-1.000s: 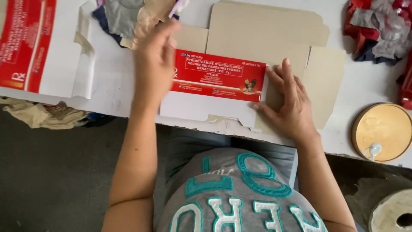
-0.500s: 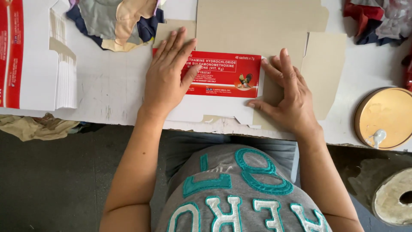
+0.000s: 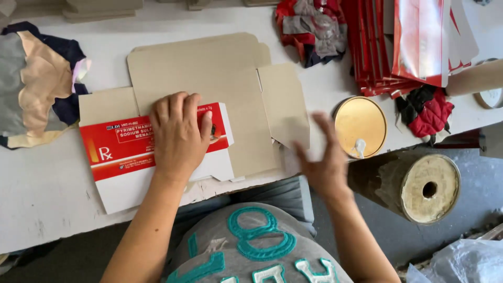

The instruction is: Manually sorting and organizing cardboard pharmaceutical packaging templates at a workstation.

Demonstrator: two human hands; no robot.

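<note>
A flat carton blank [image 3: 220,99] lies on the white worktop [image 3: 47,188], brown inside up, with one red printed flap [image 3: 120,149] folded over its near-left part. The left hand [image 3: 178,133] presses flat on that flap, fingers [image 3: 170,107] together and extended, gripping nothing. The right hand [image 3: 322,162], blurred, hovers off the carton's right edge, fingers spread wide, holding nothing. Right of the carton sits a round gold lid [image 3: 360,126]; left of it, cloth scraps [image 3: 36,84].
</note>
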